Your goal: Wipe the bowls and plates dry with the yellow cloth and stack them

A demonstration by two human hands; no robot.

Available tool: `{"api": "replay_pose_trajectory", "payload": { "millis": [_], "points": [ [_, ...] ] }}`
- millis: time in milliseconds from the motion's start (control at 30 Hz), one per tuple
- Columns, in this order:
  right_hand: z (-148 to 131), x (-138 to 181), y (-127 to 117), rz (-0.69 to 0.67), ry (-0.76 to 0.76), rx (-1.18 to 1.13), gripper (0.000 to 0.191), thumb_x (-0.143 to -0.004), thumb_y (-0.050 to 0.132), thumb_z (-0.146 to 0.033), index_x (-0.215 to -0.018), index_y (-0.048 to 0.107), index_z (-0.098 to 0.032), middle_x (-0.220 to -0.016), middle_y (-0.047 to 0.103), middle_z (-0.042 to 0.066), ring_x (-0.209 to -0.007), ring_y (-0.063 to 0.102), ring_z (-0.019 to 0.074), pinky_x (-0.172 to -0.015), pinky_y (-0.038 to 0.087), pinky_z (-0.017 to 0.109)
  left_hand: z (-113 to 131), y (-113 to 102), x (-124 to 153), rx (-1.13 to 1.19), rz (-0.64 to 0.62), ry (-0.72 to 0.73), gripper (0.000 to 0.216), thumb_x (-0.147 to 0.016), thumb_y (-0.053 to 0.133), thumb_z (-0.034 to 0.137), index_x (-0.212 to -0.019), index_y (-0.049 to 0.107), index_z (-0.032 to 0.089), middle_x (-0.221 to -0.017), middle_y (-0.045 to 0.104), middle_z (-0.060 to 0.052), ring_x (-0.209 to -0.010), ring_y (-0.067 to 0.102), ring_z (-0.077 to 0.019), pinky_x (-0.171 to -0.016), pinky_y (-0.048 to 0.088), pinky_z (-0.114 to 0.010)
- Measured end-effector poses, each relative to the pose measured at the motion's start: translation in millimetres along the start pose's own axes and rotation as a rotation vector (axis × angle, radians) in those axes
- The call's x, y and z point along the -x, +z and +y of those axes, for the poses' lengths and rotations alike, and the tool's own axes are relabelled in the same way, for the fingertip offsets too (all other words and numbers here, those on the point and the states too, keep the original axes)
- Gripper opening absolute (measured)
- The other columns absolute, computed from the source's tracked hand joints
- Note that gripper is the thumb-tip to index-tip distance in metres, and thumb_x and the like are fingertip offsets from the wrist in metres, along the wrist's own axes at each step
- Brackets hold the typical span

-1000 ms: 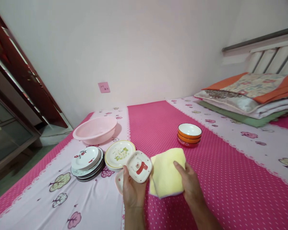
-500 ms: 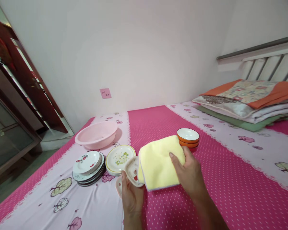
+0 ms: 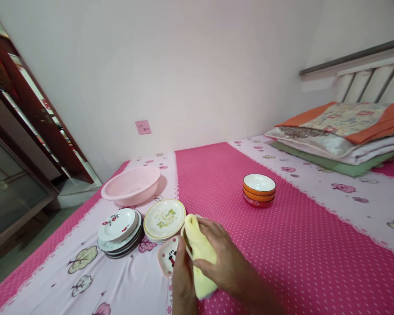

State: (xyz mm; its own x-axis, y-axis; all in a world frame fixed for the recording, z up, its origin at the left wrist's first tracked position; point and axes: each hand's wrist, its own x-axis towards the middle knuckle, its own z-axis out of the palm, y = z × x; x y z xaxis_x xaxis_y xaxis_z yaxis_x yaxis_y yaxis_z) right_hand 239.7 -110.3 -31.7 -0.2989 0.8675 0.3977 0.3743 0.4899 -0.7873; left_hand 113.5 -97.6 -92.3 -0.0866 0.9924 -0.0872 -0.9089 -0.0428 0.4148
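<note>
The left hand (image 3: 184,278) is closed on the side of a small dish (image 3: 184,238), its thumb along the near left of the rim. The right hand (image 3: 221,256) is clamped on a folded yellow cloth (image 3: 200,249), thumb on the near side and fingers over the far side, pressing it into and over the dish. The cloth hides most of the dish, so only a strip of rim shows; both are held over the near middle of the bed (image 3: 203,175), whose near edge is out of view.

The step in hand looks like wiping the dish. The next move seems to call for a firm left grip on the rim while the right works the cloth over any part not yet rubbed.

Just left of the hands, a square dish with a cat design (image 3: 167,258) lies on the bed. Beyond it stands a stack of yellow-rimmed plates (image 3: 164,218); nearer the bed's left edge are a stack of flowered plates (image 3: 120,227) and, behind it, a pink basin (image 3: 131,186). Stacked bowls (image 3: 259,190) stand right of centre, and folded bedding (image 3: 341,131) fills the far right corner.
</note>
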Motion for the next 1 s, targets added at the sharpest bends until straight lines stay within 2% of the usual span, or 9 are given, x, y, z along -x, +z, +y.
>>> {"api": "replay_pose_trajectory", "payload": {
  "millis": [67,100,233,300,433,533,667,867,1000],
  "points": [
    [1,2,-3,-0.114,-0.011,0.041,0.078,-0.074,0.076,-0.015,-0.148,0.054,-0.027,-0.160,0.047,0.009,-0.150,0.039,0.0305,-0.126,0.031,0.050,4,-1,2,0.007,-0.026,0.018,0.031,-0.098,0.061,0.041,-0.108,0.084,0.023,-0.110,0.082,-0.010,-0.129,0.066,-0.0300,-0.118,0.043,-0.042],
    [1,4,-5,-0.148,-0.012,0.049,0.076,-0.076,0.075,-0.015,-0.148,0.054,-0.027,-0.162,0.044,0.009,-0.151,0.037,0.0301,-0.127,0.030,0.049,6,-2,2,0.002,-0.048,0.033,0.030,-0.097,0.063,0.041,-0.109,0.084,0.023,-0.109,0.083,-0.010,-0.127,0.067,-0.0302,-0.117,0.044,-0.042],
    [-2,6,-8,-0.212,-0.158,0.016,0.061,-0.090,0.058,-0.009,-0.147,0.056,-0.029,-0.155,0.052,0.007,-0.146,0.044,0.0241,-0.125,0.034,0.043,10,2,3,-0.058,-0.070,0.098,0.031,-0.088,0.076,0.041,-0.112,0.081,0.023,-0.108,0.082,-0.008,-0.114,0.073,-0.0298,-0.112,0.049,-0.042],
    [-2,3,-3,-0.166,-0.236,0.027,0.054,-0.094,0.052,-0.007,-0.143,0.059,-0.030,-0.147,0.059,0.007,-0.138,0.051,0.0228,-0.119,0.040,0.041,5,5,4,-0.120,-0.051,0.096,0.039,-0.084,0.080,0.038,-0.119,0.078,0.021,-0.111,0.081,-0.008,-0.111,0.073,-0.0293,-0.110,0.050,-0.042],
    [7,-6,10,0.089,-0.279,0.139,0.045,-0.092,0.052,-0.005,-0.128,0.067,-0.026,-0.134,0.066,0.008,-0.129,0.057,0.0267,-0.112,0.043,0.047,-10,5,4,-0.238,-0.004,0.112,0.058,-0.083,0.079,0.041,-0.136,0.068,0.021,-0.126,0.075,-0.010,-0.122,0.068,-0.0301,-0.112,0.047,-0.041],
    [19,-9,18,0.214,-0.175,0.137,0.043,-0.089,0.051,-0.005,-0.126,0.064,-0.023,-0.134,0.064,0.012,-0.126,0.058,0.0280,-0.108,0.046,0.047,-15,5,6,-0.402,-0.002,0.239,0.062,-0.089,0.072,0.050,-0.145,0.059,0.025,-0.140,0.067,-0.010,-0.135,0.058,-0.0292,-0.116,0.043,-0.039],
    [29,-8,19,0.221,0.036,0.065,0.024,-0.094,0.051,-0.018,-0.117,0.061,-0.019,-0.115,0.068,0.013,-0.107,0.064,0.0275,-0.093,0.052,0.041,-9,10,16,-0.736,-0.143,0.345,0.065,-0.095,0.063,0.054,-0.153,0.049,0.028,-0.156,0.055,-0.010,-0.146,0.046,-0.0310,-0.121,0.036,-0.043],
    [28,-8,5,0.027,0.273,-0.090,0.025,-0.099,0.050,-0.031,-0.114,0.067,-0.020,-0.095,0.075,0.007,-0.080,0.069,0.0207,-0.068,0.048,0.028,-1,15,24,-1.140,-0.195,0.509,0.068,-0.092,0.068,0.053,-0.153,0.051,0.030,-0.162,0.047,-0.010,-0.153,0.034,-0.0358,-0.126,0.023,-0.052],
    [28,-5,-13,-0.174,0.334,-0.175,0.024,-0.093,0.053,-0.030,-0.094,0.073,-0.016,-0.077,0.074,0.003,-0.067,0.066,0.0178,-0.059,0.043,0.025,4,13,23,-1.195,-0.238,0.451,0.070,-0.085,0.077,0.047,-0.149,0.057,0.030,-0.161,0.049,-0.010,-0.155,0.030,-0.0371,-0.128,0.018,-0.054]
  ]
}}
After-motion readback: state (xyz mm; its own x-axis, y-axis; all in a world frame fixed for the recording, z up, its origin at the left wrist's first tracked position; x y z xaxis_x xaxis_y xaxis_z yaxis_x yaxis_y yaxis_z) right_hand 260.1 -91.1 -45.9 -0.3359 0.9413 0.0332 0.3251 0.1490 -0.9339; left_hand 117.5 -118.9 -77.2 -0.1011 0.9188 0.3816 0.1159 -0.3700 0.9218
